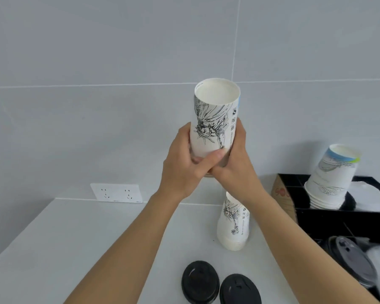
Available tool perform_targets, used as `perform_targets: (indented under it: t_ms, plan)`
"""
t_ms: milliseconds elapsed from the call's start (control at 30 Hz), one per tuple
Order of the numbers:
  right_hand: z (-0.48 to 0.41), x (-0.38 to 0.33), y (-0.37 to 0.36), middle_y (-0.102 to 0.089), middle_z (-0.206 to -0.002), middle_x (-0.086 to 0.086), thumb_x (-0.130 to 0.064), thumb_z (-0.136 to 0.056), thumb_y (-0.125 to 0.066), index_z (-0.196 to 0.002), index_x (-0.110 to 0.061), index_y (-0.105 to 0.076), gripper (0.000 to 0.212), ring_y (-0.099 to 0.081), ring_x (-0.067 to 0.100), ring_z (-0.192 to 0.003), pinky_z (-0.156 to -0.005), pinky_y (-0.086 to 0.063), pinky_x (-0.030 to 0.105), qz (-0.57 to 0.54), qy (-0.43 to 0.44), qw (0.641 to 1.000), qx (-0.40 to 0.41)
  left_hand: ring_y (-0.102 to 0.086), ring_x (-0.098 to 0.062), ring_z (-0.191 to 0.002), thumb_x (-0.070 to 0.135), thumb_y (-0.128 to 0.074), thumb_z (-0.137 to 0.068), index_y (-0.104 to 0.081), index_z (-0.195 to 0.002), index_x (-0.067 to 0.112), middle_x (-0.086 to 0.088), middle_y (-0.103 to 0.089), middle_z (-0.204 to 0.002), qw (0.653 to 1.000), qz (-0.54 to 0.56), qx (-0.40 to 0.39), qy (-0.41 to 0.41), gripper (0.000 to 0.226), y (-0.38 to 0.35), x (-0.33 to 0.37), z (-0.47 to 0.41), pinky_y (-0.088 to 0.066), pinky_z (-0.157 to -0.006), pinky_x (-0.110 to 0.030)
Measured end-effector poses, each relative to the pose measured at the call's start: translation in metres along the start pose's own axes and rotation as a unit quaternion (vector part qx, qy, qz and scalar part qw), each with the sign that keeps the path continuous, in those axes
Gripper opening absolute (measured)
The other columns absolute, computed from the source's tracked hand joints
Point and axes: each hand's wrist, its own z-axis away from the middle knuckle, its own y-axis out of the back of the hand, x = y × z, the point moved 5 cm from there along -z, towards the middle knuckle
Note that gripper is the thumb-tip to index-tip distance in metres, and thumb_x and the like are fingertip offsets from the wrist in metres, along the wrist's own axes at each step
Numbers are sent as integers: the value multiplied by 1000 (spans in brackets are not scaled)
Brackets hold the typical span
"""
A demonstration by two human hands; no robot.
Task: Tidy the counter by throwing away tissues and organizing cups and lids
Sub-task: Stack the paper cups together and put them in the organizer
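I hold a white paper cup (215,119) with a black line drawing up in front of the wall, upside down with its base toward me. My left hand (184,159) and my right hand (235,163) both grip its lower end, fingers overlapping. Below, a stack of upside-down printed cups (233,227) stands on the white counter (75,238), partly behind my right forearm. Two black lids (200,281) lie side by side at the counter's front edge. A second, tilted stack of cups (329,181) sits in the black organizer (316,218) on the right.
The black organizer holds more black lids (349,257) at its near end and a white round patch (369,198) at the back. A brown cardboard piece (283,194) leans at its left side. A white wall socket (116,193) sits above the counter's back edge.
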Motion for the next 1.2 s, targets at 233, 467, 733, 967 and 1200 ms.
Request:
perform_targets:
  t_ms: [233,467,733,967,1200]
  plan:
    - [24,16,49,-52,-121,-22,-28,-61,-79,-119,-59,-25,85,-55,11,-116,-85,-54,51,45,-24,998,30,-58,-6,-104,57,-64,-63,-43,-105,46,17,-61,-111,999,19,-39,5,48,-56,-2,7,-52,-83,-41]
    - [59,72,55,-44,-110,-45,-28,-64,-80,-109,-67,-23,82,-53,-9,-103,-89,-52,42,96,-97,991,4,-57,-1,-103,60,-64,-62,-41,-102,53,21,-61,-110,993,17,-86,84,47,-97,-65,36,-51,-86,-36]
    - [110,167,40,-57,-113,-22,-27,-66,-80,-117,-51,-33,73,-60,8,-106,-86,-54,43,83,-195,977,-16,-53,11,-103,56,-68,-59,-41,-106,49,23,-58,-114,963,45,-180,193,55,-125,-147,82,-47,-88,-25]
    - [119,199,39,-63,-115,-12,-14,-64,-82,-117,-42,-48,69,-60,11,-110,-89,-53,37,26,-212,977,-12,-49,10,-110,51,-73,-56,-38,-114,46,24,-52,-122,940,77,-233,237,69,-128,-173,83,-41,-86,-9]
    - [152,219,56,-25,-149,-19,-54,-66,-64,-137,-45,-27,80,-23,-5,-136,-102,-24,22,-147,-355,922,44,-49,-1,-121,57,-53,-68,-60,-113,31,15,-61,-123,916,208,-149,308,53,-108,-192,88,-34,-103,-32]
